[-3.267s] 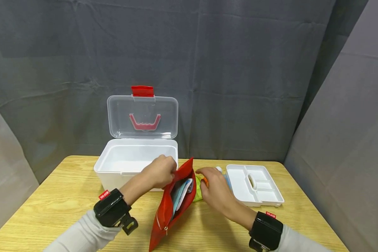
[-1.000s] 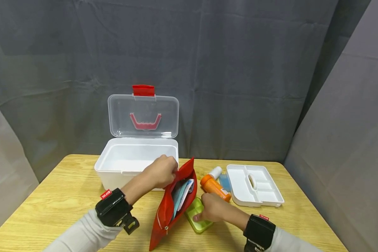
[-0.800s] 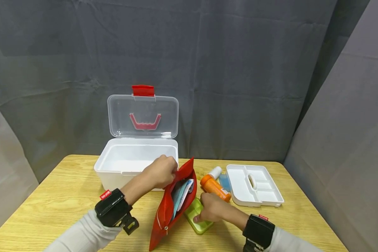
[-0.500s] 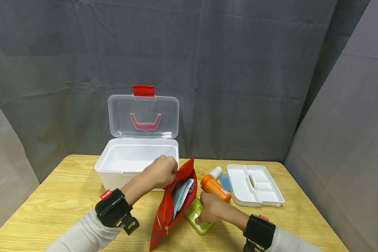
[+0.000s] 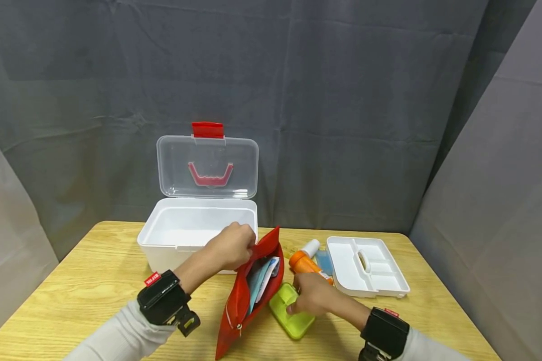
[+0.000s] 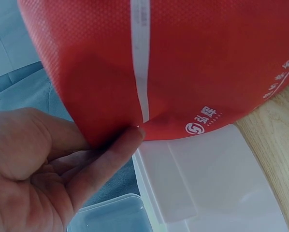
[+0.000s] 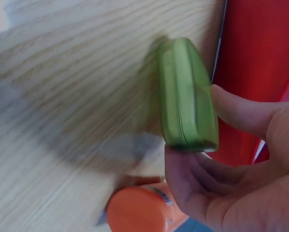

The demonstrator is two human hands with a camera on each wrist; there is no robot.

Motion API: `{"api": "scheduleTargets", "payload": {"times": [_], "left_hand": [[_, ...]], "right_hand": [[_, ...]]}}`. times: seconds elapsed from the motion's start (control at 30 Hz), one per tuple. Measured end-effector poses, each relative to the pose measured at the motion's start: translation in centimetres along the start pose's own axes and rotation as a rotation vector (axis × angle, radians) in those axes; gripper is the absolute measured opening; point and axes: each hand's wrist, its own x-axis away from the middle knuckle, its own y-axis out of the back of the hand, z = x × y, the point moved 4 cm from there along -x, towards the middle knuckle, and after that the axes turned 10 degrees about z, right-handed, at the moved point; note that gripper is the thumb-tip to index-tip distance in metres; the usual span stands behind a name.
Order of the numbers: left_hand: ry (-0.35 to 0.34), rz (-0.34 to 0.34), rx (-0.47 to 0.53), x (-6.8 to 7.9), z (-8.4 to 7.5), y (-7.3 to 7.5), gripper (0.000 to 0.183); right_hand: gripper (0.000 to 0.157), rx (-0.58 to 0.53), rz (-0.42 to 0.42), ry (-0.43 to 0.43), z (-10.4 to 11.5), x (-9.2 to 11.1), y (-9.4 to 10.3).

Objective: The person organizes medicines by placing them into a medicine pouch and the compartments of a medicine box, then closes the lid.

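Observation:
My left hand (image 5: 234,246) pinches the upper edge of a red zip pouch (image 5: 237,306), whose mouth gapes and shows light blue and white flat packets (image 5: 261,281). In the left wrist view, the thumb and a finger grip the corner of the pouch (image 6: 183,58) by its white zip tape. To the right of the pouch, my right hand (image 5: 315,293) holds a green lidded pill case (image 5: 293,321). In the right wrist view, the thumb lies on one face of the case (image 7: 185,96) and the fingers curl at its end. An orange bottle (image 5: 303,263) lies just behind this hand.
A white box (image 5: 167,255) with its clear lid (image 5: 208,150) raised stands behind the left hand. At the right lies a white divided tray (image 5: 348,265) with a handle. Between tray and pouch are a white bottle (image 5: 311,246) and a flat blue item (image 5: 323,260).
My right hand has come down from beside the orange bottle and taken hold of the green pill case, which has shifted slightly right. The left hand stays on the pouch.

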Motion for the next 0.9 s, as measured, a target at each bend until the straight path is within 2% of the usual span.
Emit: {"api": "scheduleTargets", "payload": {"times": [0.17,0.37,0.63,0.9], "left_hand": [[0.002,0.0,0.0,0.0,0.0,0.1,0.03],[-0.003,0.0,0.0,-0.1,-0.1,0.1,0.028],[0.006,0.007,0.009,-0.1,-0.1,0.0,0.028],[0.006,0.007,0.001,-0.1,-0.1,0.0,0.028]], "right_hand": [[0.032,-0.037,-0.038,0.038,0.1,0.2,0.9],[0.028,-0.075,-0.031,0.127,0.3,0.6,1.7],[0.024,-0.02,-0.055,0.18,0.9,1.6,3.3],[0.027,0.098,-0.104,0.193,2.1,2.8,5.3]]}}
